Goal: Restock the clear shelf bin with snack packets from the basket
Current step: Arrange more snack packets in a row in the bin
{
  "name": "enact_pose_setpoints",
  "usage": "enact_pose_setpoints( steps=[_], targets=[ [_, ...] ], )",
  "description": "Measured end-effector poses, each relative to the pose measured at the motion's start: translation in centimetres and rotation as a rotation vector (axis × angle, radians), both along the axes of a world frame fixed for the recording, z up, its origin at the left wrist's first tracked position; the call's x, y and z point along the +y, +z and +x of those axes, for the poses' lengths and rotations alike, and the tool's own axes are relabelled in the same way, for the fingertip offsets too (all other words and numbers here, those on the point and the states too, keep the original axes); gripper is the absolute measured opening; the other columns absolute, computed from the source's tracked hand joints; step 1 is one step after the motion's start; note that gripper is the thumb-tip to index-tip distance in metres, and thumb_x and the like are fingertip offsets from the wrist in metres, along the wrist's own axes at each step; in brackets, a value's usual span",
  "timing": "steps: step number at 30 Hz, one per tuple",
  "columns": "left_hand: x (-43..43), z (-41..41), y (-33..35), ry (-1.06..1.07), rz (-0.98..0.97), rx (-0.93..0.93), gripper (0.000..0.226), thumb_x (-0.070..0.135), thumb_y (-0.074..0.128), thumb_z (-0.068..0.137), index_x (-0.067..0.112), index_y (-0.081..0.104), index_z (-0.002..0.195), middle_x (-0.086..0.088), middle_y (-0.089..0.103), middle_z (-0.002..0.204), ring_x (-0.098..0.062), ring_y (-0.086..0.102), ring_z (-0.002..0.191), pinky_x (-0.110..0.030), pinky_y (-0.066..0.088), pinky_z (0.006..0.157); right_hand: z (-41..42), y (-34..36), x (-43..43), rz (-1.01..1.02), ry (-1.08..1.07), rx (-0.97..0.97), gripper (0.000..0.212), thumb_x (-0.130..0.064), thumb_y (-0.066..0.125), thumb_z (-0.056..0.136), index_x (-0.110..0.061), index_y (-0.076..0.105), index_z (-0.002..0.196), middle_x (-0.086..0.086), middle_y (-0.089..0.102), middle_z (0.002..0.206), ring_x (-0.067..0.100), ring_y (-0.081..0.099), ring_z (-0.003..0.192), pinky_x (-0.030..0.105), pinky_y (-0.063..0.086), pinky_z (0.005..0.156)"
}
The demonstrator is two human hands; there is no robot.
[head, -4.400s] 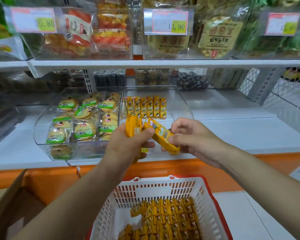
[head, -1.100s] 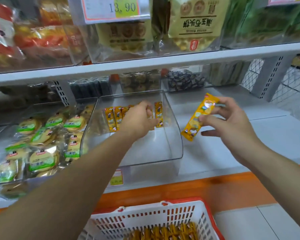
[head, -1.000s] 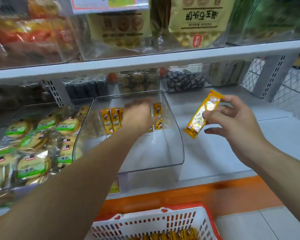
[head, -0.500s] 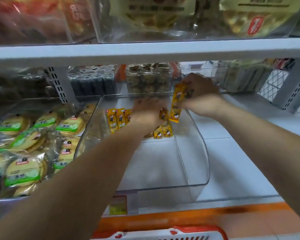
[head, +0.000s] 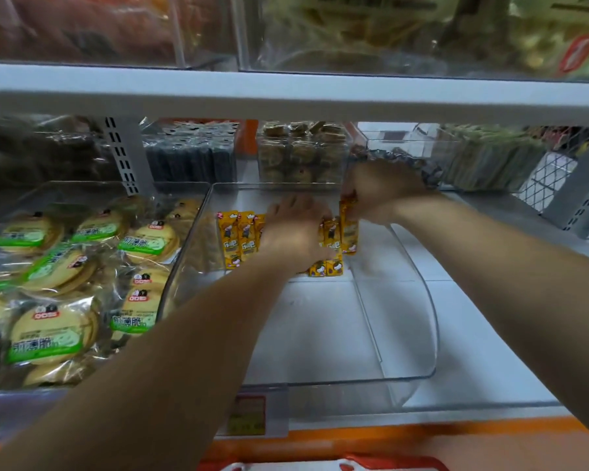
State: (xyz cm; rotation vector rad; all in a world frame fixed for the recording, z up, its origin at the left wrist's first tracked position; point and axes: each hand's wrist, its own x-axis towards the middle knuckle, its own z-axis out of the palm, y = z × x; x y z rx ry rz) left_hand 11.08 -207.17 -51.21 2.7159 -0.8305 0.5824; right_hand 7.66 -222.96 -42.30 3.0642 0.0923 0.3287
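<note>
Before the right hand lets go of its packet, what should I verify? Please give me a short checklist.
1. The right hand pinches the orange packet near its top: ok.
2. This packet is inside the clear bin, at the right end of the row of packets: ok.
3. It stands upright like the row: ok.
4. The left hand lies on the row; whether it grips any packet: cannot tell.
5. The basket has stock left: cannot tell, only its red rim shows.
</note>
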Motion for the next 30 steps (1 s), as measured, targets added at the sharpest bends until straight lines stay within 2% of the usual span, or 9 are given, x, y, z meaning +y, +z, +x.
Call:
enact_pose_setpoints(
  steps=[3,7,9,11,15,19,22,26,30],
  targets=[
    [0.0,-0.1,-0.4,0.012,0.066,-0.029,0.071,0.057,0.084,0.067,0.031,0.058,0.128,0.0,0.051,0.132,-0.026,0.045,0.125,-0.038,0.036,0.099,0.0,0.1,-0.6,0.081,0.061,0.177,0.015,-0.016,0.064,0.086,-0.012,0.068,0.073,0.008,0.064,0.069,0.021,0.059,0.063,0.032,0.048,0.059],
    [0.0,0.0,-0.7,-0.001,0.073,-0.061,0.073,0.058,0.085,0.066,0.029,0.06,0.128,-0.001,0.054,0.13,-0.027,0.047,0.123,-0.039,0.035,0.099,-0.2,0.4,-0.6,-0.007,0.073,0.439,0.024,-0.035,0.059,0.091,-0.016,0.072,0.097,0.005,0.069,0.097,0.022,0.062,0.094,0.037,0.053,0.085],
    [0.1,0.1,-0.7,-0.003,0.07,-0.077,0.072,0.056,0.086,0.066,0.028,0.062,0.127,-0.002,0.056,0.128,-0.027,0.049,0.122,-0.039,0.036,0.098,-0.3,0.3,-0.2,-0.066,0.058,0.488,0.029,-0.039,0.059,0.09,-0.016,0.07,0.103,0.006,0.069,0.104,0.024,0.062,0.1,0.041,0.053,0.09],
    [0.2,0.1,-0.6,-0.004,0.07,-0.084,0.071,0.056,0.087,0.065,0.027,0.062,0.126,-0.002,0.057,0.127,-0.028,0.05,0.121,-0.039,0.037,0.098,-0.9,0.4,-0.2,0.023,0.056,0.401,0.031,-0.037,0.06,0.09,-0.014,0.068,0.109,0.009,0.067,0.112,0.027,0.062,0.105,0.043,0.052,0.092],
    [0.1,0.3,-0.7,-0.004,0.092,-0.113,0.072,0.055,0.087,0.065,0.024,0.063,0.125,-0.004,0.059,0.125,-0.03,0.052,0.119,-0.041,0.038,0.096,-5.0,-1.1,-1.2,0.366,0.034,-0.061,0.044,-0.036,0.066,0.085,-0.022,0.06,0.126,0.004,0.057,0.129,0.022,0.057,0.112,0.027,0.044,0.09],
    [-0.4,0.5,-0.5,0.016,0.136,-0.128,0.074,0.055,0.086,0.066,0.021,0.061,0.127,-0.006,0.059,0.125,-0.032,0.053,0.117,-0.042,0.04,0.093,-9.7,-3.6,-1.1,0.623,0.045,-0.047,0.06,-0.041,0.07,0.08,-0.014,0.054,0.132,0.005,0.054,0.131,0.022,0.06,0.108,0.038,0.05,0.092],
    [-0.9,0.2,-0.3,0.024,0.154,-0.111,0.072,0.053,0.087,0.067,0.02,0.06,0.126,-0.007,0.058,0.126,-0.032,0.053,0.117,-0.041,0.042,0.091,-10.1,-3.9,-0.6,0.598,0.03,-0.064,0.06,-0.04,0.069,0.08,-0.004,0.056,0.126,0.009,0.051,0.13,0.025,0.06,0.107,0.039,0.049,0.091],
    [-1.3,-0.7,1.3,0.037,0.184,0.006,0.071,0.048,0.085,0.073,0.021,0.055,0.131,-0.007,0.052,0.133,-0.03,0.05,0.12,-0.04,0.044,0.092,-9.8,-3.0,0.1,0.53,0.002,-0.064,0.08,-0.062,0.062,0.063,-0.007,0.06,0.121,0.009,0.051,0.128,0.027,0.064,0.099,0.037,0.051,0.085],
    [-0.2,-2.8,4.8,0.008,0.098,0.221,0.063,0.049,0.077,0.081,0.022,0.058,0.134,-0.006,0.057,0.137,-0.028,0.055,0.123,-0.041,0.05,0.1,-10.0,-2.6,-0.1,0.422,-0.039,-0.059,0.059,-0.049,0.075,0.072,-0.018,0.063,0.121,0.006,0.054,0.127,0.025,0.058,0.113,0.039,0.05,0.094]
  ],
)
